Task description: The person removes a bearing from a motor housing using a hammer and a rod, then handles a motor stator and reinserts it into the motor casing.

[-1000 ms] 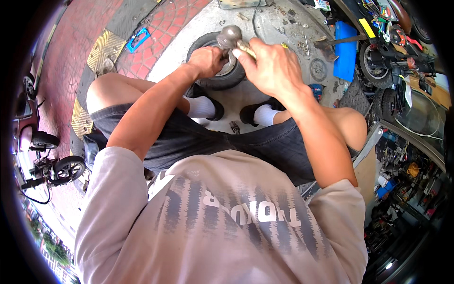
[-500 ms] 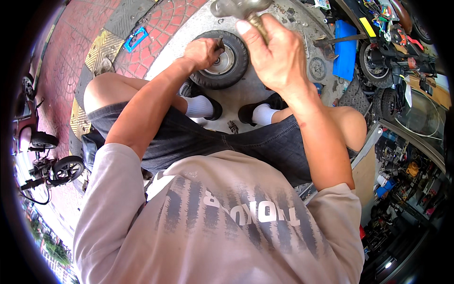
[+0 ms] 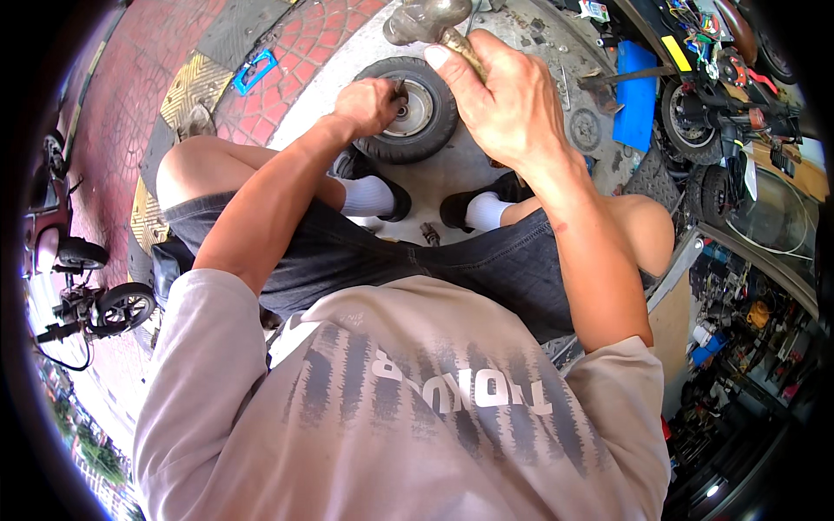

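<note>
A small wheel (image 3: 432,143) with a black tyre and a grey metal hub (image 3: 420,111) lies flat on the concrete in front of my feet. Over the hub's left side, my left hand (image 3: 368,106) is closed around a short dark metal punch (image 3: 400,89), its tip near the hub's centre; most of it is hidden by the fingers. Raised to the right of the wheel, my right hand (image 3: 512,100) grips the handle of a hammer (image 3: 427,19). The hammer's worn metal head is up beyond the wheel, apart from the punch.
A small dark metal part (image 3: 429,233) lies between my shoes. Beyond the wheel to the left is a blue frame-shaped piece (image 3: 254,71) on red paving. To the right stand a blue panel (image 3: 635,95), wheels (image 3: 691,122) and cluttered parts. Motorbikes (image 3: 122,308) are parked at the far left.
The hammer in my right hand has shifted slightly left and down, its handle tilting. My left hand stays at the hub, with barely any movement.
</note>
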`<state>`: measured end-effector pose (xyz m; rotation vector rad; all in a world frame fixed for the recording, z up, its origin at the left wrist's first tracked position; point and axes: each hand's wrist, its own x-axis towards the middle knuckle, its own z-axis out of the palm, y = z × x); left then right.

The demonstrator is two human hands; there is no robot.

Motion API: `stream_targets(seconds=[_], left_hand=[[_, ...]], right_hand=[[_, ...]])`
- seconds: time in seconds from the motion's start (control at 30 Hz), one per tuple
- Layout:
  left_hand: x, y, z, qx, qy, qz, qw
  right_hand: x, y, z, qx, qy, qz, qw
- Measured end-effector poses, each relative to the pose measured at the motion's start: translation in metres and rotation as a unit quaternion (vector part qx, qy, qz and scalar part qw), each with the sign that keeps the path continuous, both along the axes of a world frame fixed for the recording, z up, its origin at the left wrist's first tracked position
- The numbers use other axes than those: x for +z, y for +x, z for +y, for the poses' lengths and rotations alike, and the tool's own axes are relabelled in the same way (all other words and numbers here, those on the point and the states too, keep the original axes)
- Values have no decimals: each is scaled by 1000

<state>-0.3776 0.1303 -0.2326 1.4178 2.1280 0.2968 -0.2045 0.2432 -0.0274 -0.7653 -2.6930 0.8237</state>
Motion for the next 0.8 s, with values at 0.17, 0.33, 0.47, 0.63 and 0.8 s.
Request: stream_targets(seconds=[0.17, 0.33, 0.47, 0.63, 0.8], left_hand=[[18, 7, 0, -8, -20, 22, 1000], [12, 6, -1, 2, -6, 7, 1000], [-3, 3, 0, 25, 41, -9, 999], [-12, 1, 9, 31, 32, -3, 999], [8, 9, 16, 10, 4, 20, 1000]], right_hand=[[-12, 0, -6, 25, 26, -57, 998], [-29, 5, 1, 17, 21, -115, 993], [-19, 6, 8, -15, 11, -50, 999], [-9, 7, 12, -22, -10, 57, 998], [-8, 8, 2, -28, -11, -27, 999]])
